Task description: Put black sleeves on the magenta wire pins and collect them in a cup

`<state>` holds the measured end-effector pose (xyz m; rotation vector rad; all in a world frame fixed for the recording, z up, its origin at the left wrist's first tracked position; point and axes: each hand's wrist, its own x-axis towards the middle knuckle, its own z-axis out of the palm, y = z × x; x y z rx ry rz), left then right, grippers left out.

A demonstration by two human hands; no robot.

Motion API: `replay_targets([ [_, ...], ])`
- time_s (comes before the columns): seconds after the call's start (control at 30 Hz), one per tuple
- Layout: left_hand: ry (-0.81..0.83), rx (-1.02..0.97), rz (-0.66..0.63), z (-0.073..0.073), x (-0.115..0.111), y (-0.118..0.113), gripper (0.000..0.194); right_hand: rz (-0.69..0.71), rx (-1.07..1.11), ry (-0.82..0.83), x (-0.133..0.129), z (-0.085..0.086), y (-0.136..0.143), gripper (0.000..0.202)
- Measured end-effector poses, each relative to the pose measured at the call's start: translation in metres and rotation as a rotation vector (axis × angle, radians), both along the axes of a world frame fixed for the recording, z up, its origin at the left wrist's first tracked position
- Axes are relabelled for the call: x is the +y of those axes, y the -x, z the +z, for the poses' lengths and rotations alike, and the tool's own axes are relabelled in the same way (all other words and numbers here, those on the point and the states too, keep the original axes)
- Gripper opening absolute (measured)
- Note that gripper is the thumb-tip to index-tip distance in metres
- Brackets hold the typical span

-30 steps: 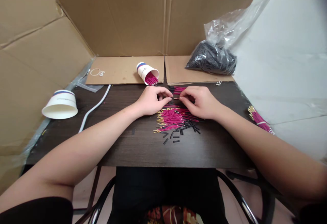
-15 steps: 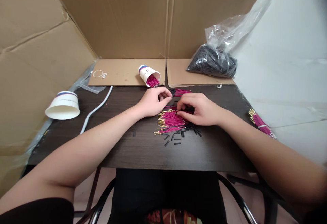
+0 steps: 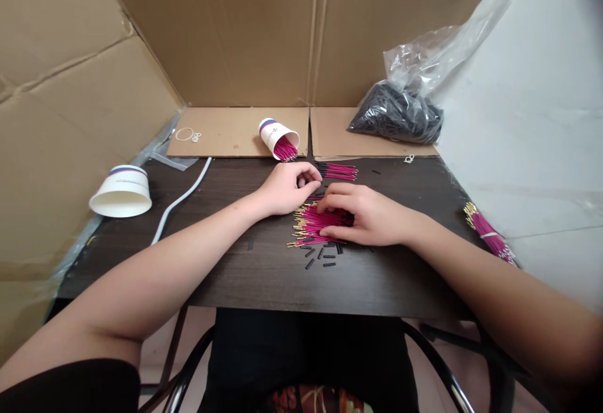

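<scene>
My left hand (image 3: 293,186) rests on the dark table, fingers curled together; what they hold, if anything, is too small to name. My right hand (image 3: 360,214) lies over the right part of a pile of magenta wires with gold tips (image 3: 313,219), its fingers apart and touching the wires. Several short black tubes (image 3: 328,257) are scattered in front of the pile. Beyond my hands lies a row of magenta wires with black ends (image 3: 342,172). A tipped paper cup (image 3: 268,137) behind my left hand holds more magenta wires.
A second paper cup (image 3: 120,192) and a white cable (image 3: 181,198) are at the left. A clear bag of black pieces (image 3: 396,115) sits on cardboard at the back right. A tied wire bundle (image 3: 490,235) lies at the right edge.
My right hand has moved down and slightly left onto the pile, and its fingers have spread. My left hand has hardly moved. The view has shifted slightly.
</scene>
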<state>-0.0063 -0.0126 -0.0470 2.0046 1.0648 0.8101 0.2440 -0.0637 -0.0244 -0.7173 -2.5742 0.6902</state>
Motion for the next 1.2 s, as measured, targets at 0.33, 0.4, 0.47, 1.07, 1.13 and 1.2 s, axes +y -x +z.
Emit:
replay_targets([
  [0.33,0.001,-0.004,0.001,-0.001,0.0,0.001,0.004,0.026,0.049,0.048,-0.004,0.002,0.004,0.015],
  [0.4,0.003,0.0,-0.002,-0.001,0.0,0.0,0.004,0.025,0.053,0.043,-0.004,0.002,0.004,0.014],
  [0.47,0.005,0.003,-0.003,0.0,0.0,0.0,0.004,0.026,0.055,0.043,-0.004,0.001,0.004,0.013],
  [1.07,0.174,-0.174,-0.021,-0.001,0.008,0.001,0.003,-0.336,0.096,0.087,0.026,0.008,-0.031,0.01],
  [1.13,0.167,-0.173,-0.025,-0.001,0.008,0.001,0.003,-0.354,0.097,0.077,0.029,0.005,-0.033,0.011],
  [1.2,0.163,-0.172,-0.03,-0.001,0.007,0.001,0.004,-0.357,0.099,0.072,0.031,0.003,-0.033,0.011],
])
